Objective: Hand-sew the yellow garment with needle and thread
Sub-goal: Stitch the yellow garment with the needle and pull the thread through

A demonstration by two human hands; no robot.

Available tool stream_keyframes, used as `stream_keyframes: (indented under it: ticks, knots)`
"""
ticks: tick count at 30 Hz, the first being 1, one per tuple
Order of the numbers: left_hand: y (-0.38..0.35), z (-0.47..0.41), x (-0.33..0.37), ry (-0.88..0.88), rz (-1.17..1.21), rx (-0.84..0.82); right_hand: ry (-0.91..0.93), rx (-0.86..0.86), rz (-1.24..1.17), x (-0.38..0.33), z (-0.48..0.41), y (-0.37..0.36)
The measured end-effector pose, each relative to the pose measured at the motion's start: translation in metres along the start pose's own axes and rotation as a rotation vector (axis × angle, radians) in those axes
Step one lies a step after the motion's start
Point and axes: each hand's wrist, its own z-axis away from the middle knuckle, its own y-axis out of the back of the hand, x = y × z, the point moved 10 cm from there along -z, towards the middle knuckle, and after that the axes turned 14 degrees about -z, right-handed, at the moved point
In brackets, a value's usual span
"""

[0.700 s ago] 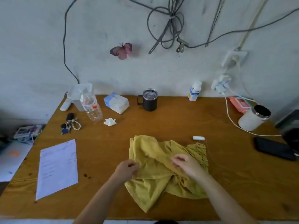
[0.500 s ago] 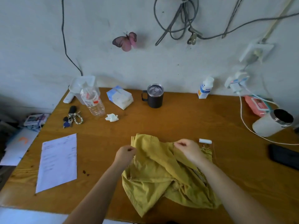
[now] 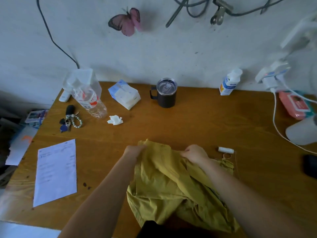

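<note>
Left hand (image 3: 134, 151) and right hand (image 3: 194, 154) fingers pinch yellow garment (image 3: 168, 189) top edge; thread spool (image 3: 226, 149) just right, mug (image 3: 166, 92) behind; garment runs near-to-far on table (image 3: 205, 127).

Black mug (image 3: 166, 93), water bottle (image 3: 89, 100), keys (image 3: 69, 119), paper sheet (image 3: 55, 170) on table (image 3: 197, 124)

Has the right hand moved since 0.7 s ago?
Yes. The right hand, gripping the yellow garment, has moved away from the person. Earlier it was nearer the person than the thread spool; now it is level with it.

Both hands, left (image 3: 134, 150) and right (image 3: 194, 153), pinch the yellow garment (image 3: 164, 184) (crumpled) on the table (image 3: 197, 124).
</note>
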Motion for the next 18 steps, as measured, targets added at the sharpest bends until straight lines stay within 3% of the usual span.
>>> stream_keyframes:
  ticks: [9, 18]
  knots:
    - [0.007, 0.030, 0.020, -0.287, 0.100, -0.132, 0.308, 0.107, -0.340, -0.029, 0.054, 0.037]
    - [0.035, 0.100, 0.033, -0.536, 0.211, -0.138, 0.377, 0.214, -0.543, -0.018, 0.130, 0.070]
